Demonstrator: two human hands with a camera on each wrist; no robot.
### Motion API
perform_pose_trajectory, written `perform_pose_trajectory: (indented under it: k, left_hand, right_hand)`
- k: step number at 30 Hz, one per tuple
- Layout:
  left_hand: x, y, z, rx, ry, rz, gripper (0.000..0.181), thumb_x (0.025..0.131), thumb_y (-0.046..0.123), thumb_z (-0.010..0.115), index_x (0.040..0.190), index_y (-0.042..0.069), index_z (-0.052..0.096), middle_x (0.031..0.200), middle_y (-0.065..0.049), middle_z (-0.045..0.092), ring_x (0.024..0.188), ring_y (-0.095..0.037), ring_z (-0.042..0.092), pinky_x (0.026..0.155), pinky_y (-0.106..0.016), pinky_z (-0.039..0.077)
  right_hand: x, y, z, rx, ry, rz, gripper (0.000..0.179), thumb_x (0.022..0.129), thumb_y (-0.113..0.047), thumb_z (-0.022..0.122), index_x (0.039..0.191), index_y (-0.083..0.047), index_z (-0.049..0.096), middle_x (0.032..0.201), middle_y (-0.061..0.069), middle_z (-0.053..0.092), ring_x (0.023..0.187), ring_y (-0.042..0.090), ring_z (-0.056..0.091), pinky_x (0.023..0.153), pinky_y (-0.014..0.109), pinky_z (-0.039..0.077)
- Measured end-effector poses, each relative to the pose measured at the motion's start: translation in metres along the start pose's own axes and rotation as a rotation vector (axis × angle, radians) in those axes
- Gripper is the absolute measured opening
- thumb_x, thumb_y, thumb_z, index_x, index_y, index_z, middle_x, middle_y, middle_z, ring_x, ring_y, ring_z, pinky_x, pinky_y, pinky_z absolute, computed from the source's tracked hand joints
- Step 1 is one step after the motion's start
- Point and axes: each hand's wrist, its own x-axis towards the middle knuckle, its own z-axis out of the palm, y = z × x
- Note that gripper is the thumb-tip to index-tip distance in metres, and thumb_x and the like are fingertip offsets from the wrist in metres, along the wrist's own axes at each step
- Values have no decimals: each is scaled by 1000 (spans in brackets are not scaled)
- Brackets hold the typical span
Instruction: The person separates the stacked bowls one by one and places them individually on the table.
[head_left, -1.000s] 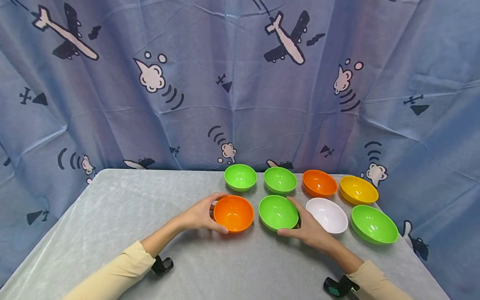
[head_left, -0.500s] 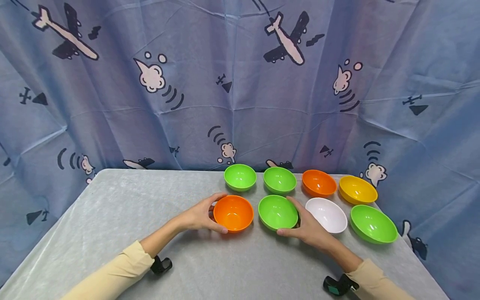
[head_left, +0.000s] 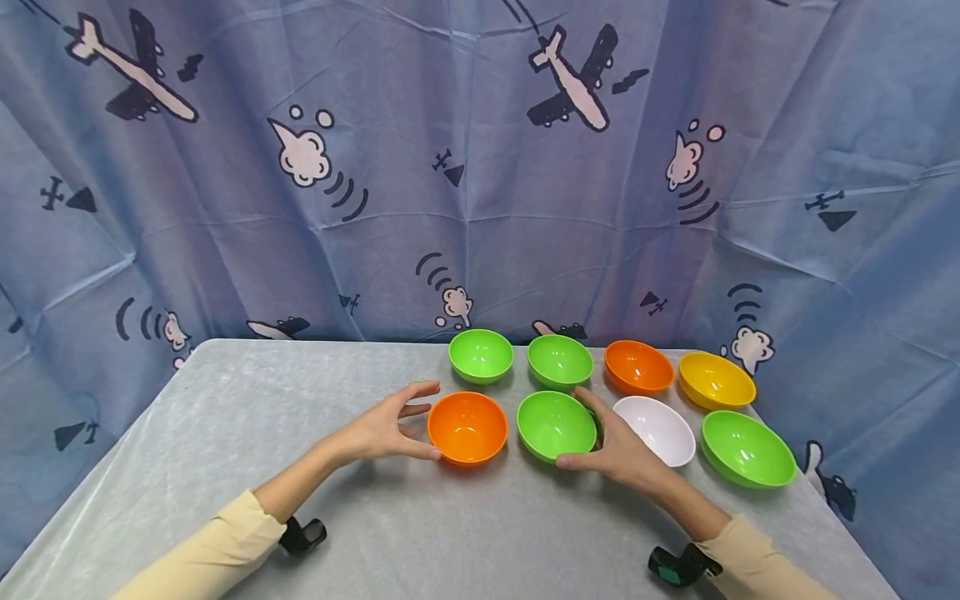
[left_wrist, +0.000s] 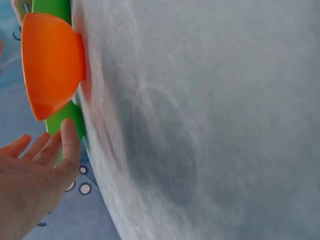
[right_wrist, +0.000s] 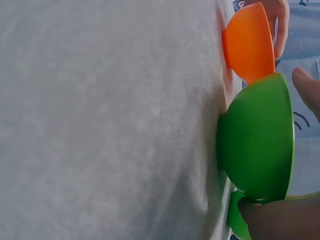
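Your left hand (head_left: pixel 382 429) hangs open just beside the orange bowl (head_left: pixel 467 427) on the worktop (head_left: pixel 225 433), your right hand (head_left: pixel 617 446) cups the green bowl (head_left: pixel 557 425); neither bowl lifted yet.

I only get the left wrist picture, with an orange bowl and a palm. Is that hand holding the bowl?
Observer: No. The head view shows the left hand spread beside the orange bowl, fingers off its rim.
Visitor: And the other hand?
Observer: The right hand curves round the near green bowl, thumb on its rim.
Visitor: Any more bowls?
Observer: Eight in all, in two rows of four; a white bowl lies beside that hand.
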Motion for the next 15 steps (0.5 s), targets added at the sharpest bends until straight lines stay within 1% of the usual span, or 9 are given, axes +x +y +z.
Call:
perform_pose_trajectory:
  k: [6, 10, 15]
  left_hand:
    - [-10, -1, -10, 9, 15, -2, 93, 84, 15, 87, 157, 2, 30, 160, -22, 29, 141, -43, 36, 103, -58, 43]
    - [-15, 1, -18, 13, 28, 15, 92, 84, 15, 86, 157, 3, 30, 160, -20, 30, 142, -43, 35, 103, -60, 41]
    - [-22, 5, -26, 2, 53, 23, 92, 84, 14, 86, 157, 7, 31, 160, -15, 31, 142, -42, 35, 104, -61, 40]
  right_hand:
    - [2, -2, -1, -1, -6, -41, 108, 75, -31, 93, 155, 6, 30, 156, 25, 36, 141, 40, 33, 115, 61, 21]
    - [3, -6, -3, 9, -6, -58, 105, 76, -29, 92, 154, 7, 31, 155, 26, 37, 143, 40, 32, 115, 59, 20]
    - [4, -9, -8, 24, -9, -57, 103, 79, -26, 90, 154, 8, 29, 156, 25, 35, 145, 41, 29, 116, 59, 19]
